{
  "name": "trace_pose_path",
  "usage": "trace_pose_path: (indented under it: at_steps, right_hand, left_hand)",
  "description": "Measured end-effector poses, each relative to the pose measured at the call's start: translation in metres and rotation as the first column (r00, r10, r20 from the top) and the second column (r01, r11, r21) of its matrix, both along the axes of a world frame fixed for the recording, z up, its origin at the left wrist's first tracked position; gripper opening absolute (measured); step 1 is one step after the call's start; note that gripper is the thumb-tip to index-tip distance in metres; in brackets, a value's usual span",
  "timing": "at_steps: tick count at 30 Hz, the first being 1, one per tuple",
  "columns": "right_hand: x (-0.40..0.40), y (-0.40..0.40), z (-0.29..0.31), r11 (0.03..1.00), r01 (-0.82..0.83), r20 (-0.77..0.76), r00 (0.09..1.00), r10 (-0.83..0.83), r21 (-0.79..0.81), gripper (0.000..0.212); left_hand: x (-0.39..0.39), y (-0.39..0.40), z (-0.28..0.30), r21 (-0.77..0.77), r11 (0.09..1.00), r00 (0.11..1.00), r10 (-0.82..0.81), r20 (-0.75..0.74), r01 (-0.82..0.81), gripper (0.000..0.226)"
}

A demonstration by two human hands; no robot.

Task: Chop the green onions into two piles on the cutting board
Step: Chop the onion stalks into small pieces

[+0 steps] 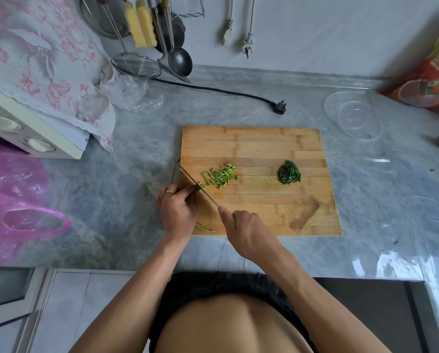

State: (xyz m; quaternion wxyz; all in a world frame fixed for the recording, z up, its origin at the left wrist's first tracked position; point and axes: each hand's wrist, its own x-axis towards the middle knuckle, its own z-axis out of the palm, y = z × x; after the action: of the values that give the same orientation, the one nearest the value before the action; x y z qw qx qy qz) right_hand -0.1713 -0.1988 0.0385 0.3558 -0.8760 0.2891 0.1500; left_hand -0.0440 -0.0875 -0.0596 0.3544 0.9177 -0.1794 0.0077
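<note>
Rectangular bamboo cutting board [259, 143] lying flat on grey marbled countertop [238, 103], centre of frame. On the board, two heaps well apart: loose pale-green pile of chopped green-onion stalk pieces [219, 175] left of centre, tight dark-green pile of finely chopped green-onion leaves [289, 172] right of centre. Thin-bladed kitchen knife [188, 177] slanting across the board's left edge, tip toward upper left, edge among the outermost pale pieces. Right hand [244, 230] at lower centre, fingers curled round the knife handle, thumb stretched along the top. Left hand [176, 207] at the board's lower-left corner, ringed, fingertips bunched and pinching uncut green-onion stalks [199, 186] right against the blade. A few stray green-onion strands [204, 228] on the board below the left hand; one bit on the counter to its left. Pink plastic bag [14, 200] at far left. Clear plastic round lids [353, 115] at upper right, just beside a red printed food bag [434, 72]. Black power cord with plug [278, 106] above the board. Steel ladle [179, 61] and wire strainer [135, 64] hanging at top.
</note>
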Motion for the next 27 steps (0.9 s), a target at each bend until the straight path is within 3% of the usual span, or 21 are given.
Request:
trace_pose_path:
  at_steps: [4, 10, 12, 17, 21, 27]
  right_hand:
    - [0.003, 0.005, -0.005, 0.998, -0.019, 0.039, 0.999, 0.021, -0.059, 0.073]
    - [0.023, 0.011, -0.020, 1.000, -0.007, 0.104, 0.995, 0.008, -0.007, 0.072]
    - [0.019, 0.008, -0.019, 1.000, -0.006, 0.067, 0.998, 0.005, 0.010, 0.075]
    - [0.017, -0.001, -0.010, 0.998, 0.023, 0.001, 1.000, -0.023, 0.054, 0.060]
    - [0.029, -0.005, -0.007, 0.980, 0.135, 0.053, 0.988, -0.144, 0.144, 0.057]
    - [0.022, -0.010, -0.010, 0.977, 0.127, 0.149, 0.977, -0.153, 0.171, 0.065]
  left_hand:
    - [0.001, 0.000, 0.000, -0.006, 1.000, 1.000, -0.008, 0.000, 0.008, 0.022]
    - [-0.001, 0.000, 0.003, -0.010, 1.000, 1.000, 0.001, -0.008, -0.001, 0.016]
    - [-0.003, -0.001, 0.003, -0.003, 1.000, 1.000, 0.004, -0.002, -0.004, 0.018]
    - [-0.005, -0.001, 0.005, 0.007, 1.000, 0.999, 0.011, 0.046, -0.011, 0.018]
    - [-0.004, 0.002, 0.000, 0.034, 0.999, 0.995, -0.040, 0.090, 0.037, 0.012]
    - [-0.001, 0.008, -0.003, 0.092, 0.992, 0.985, -0.100, 0.137, 0.087, 0.021]
